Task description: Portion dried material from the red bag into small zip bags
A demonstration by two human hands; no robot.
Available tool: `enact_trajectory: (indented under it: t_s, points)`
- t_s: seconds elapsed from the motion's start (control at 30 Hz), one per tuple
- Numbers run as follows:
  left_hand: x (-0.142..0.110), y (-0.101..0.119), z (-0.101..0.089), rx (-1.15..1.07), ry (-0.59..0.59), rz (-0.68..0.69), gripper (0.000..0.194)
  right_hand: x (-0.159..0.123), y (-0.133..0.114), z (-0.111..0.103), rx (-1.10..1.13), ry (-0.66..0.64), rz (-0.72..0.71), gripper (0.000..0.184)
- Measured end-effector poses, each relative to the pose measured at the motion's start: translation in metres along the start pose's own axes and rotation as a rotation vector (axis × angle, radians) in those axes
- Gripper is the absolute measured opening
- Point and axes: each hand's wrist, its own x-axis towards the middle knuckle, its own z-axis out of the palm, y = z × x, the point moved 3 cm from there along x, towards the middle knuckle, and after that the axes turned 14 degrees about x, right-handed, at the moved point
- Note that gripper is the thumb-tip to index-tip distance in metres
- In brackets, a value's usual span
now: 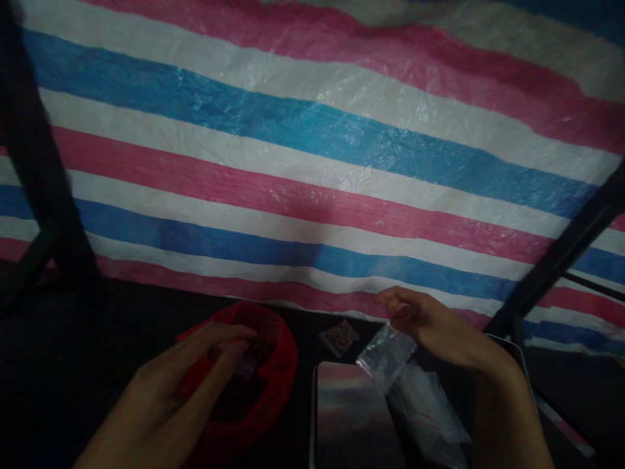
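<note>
My left hand [195, 365] reaches into a red plastic bag [278, 371] that holds dark small pieces; its fingers are curled together inside the bag's mouth, and what they grip is hidden. My right hand [430, 322] hangs to the right, fingers pinched on the top of a small clear plastic bag [385, 355] that dangles below it. A small filled clear packet [339, 337] lies on the dark surface between the two hands.
A shiny flat metal tray [349, 417] lies at the bottom centre. More clear bags [430, 410] lie beside it. A red, white and blue striped tarpaulin [312, 150] fills the background. Dark frame bars stand at left [34, 176] and right [556, 260].
</note>
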Motion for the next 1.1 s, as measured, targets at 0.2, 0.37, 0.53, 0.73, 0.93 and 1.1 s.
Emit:
enact_trajectory:
  t_s: [0.2,0.37,0.53,0.73,0.93,1.1]
  points:
    - [-0.014,0.019,0.033,-0.329,-0.369,-0.066,0.043,0.023,-0.052,0.064,0.376,-0.008,-0.212,0.029]
    - [-0.006,0.021,0.023,-0.530,-0.376,-0.242,0.033,0.026,-0.068,0.090,0.460,-0.004,-0.260,0.018]
    - [-0.005,0.028,0.005,-0.397,-0.232,-0.199,0.036,0.023,-0.075,0.104,0.265,0.098,-0.345,0.020]
    - [-0.012,0.027,0.001,-0.024,-0.123,-0.051,0.026,0.018,-0.082,0.146,0.110,0.024,-0.261,0.017]
    - [-0.011,0.025,-0.006,0.146,-0.022,-0.002,0.028,0.015,-0.082,0.170,0.221,-0.043,-0.237,0.035]
    - [-0.009,0.028,-0.017,0.245,0.235,0.223,0.016,0.016,-0.083,0.175,0.373,-0.094,-0.169,0.035]
